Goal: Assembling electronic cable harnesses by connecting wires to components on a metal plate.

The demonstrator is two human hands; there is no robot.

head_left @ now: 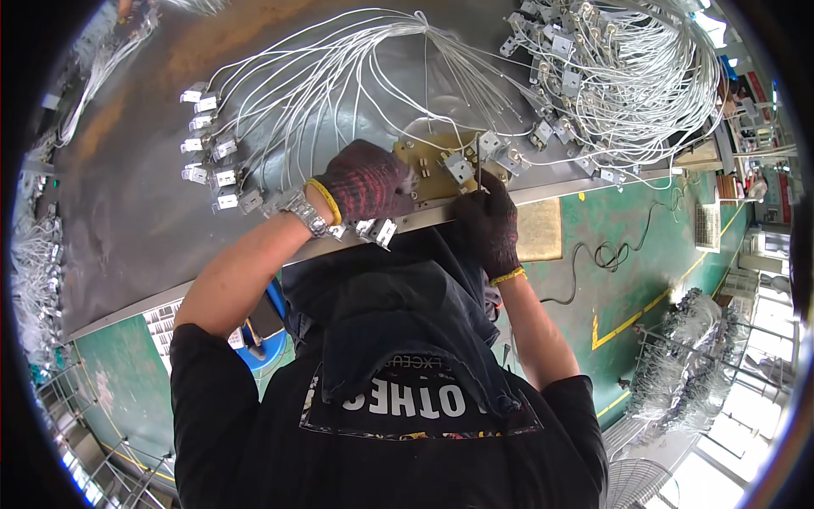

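Observation:
My left hand (366, 180), in a dark red and black knit glove with a yellow cuff, is closed at the left edge of a brass-coloured plate (434, 151). Its fingertips are blurred, and what they hold is hidden. In a similar glove, my right hand (489, 222) grips a thin upright metal rod (478, 161), like a screwdriver shaft; any handle is covered by the fingers. The rod reaches over the plate beside a small metal bracket (459, 167) lying on it. More brackets (376, 231) with white wires lie below my left wrist at the table edge.
A metal-topped table (280, 64) bears a fan of white wires (373, 38) ending in a row of brackets (225, 178) on the left. A big heap of wired brackets (636, 93) lies at the right. A cable (606, 254) coils on the green floor. A rack (691, 356) stands lower right.

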